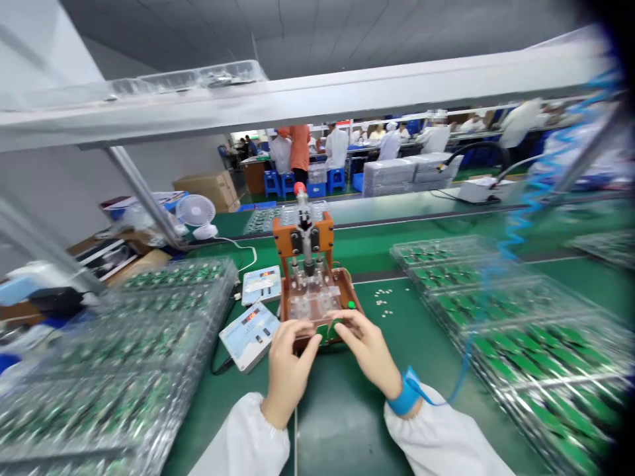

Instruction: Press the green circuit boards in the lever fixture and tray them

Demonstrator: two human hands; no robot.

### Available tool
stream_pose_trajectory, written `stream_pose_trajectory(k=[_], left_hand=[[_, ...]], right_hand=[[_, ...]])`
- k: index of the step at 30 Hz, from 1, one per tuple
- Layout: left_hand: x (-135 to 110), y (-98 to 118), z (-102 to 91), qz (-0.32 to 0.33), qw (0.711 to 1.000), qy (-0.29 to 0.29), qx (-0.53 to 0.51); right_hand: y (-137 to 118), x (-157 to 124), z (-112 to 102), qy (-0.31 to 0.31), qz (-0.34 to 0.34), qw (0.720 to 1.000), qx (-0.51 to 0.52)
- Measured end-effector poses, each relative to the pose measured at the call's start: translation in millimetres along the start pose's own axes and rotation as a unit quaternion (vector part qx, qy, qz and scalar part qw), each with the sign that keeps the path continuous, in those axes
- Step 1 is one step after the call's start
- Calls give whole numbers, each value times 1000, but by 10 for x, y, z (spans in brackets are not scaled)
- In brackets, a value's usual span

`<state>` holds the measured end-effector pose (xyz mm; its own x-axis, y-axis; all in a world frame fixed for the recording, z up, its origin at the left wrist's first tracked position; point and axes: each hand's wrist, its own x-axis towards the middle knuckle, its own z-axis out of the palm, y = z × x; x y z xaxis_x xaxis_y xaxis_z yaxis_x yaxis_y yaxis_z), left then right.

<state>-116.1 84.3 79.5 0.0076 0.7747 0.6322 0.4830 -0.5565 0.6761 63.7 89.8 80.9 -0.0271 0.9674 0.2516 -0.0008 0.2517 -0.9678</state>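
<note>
In front of a brown and orange press fixture (303,248) with a lever and clear plates, both my hands are raised side by side. My left hand (290,367) pinches a small green circuit board (323,332) between thumb and fingers. Close beside it, my right hand (368,347), with a blue strap (409,393) round the wrist, has its thumb and fingertips closed on a second green piece (335,328). Whether the two pieces are joined cannot be made out. Behind the right fingers shows a green button (351,305) on the fixture.
Stacked clear trays (119,357) of boards cover the left side; more board trays (526,344) lie to the right. Two meter boxes (249,336) with red displays sit left of the fixture. Small white bits (381,302) lie right of it. A blue coiled cord (526,211) hangs at right.
</note>
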Motion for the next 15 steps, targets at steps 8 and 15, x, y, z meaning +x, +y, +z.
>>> stream_pose_trajectory(k=[8,15], left_hand=[[-14,-242,20,84,996,5,36],[-75,-325,69,139,989,-36,29]], right_hand=[[-29,-85,-51,27,32,996,80],[18,-173,-82,34,41,996,75]])
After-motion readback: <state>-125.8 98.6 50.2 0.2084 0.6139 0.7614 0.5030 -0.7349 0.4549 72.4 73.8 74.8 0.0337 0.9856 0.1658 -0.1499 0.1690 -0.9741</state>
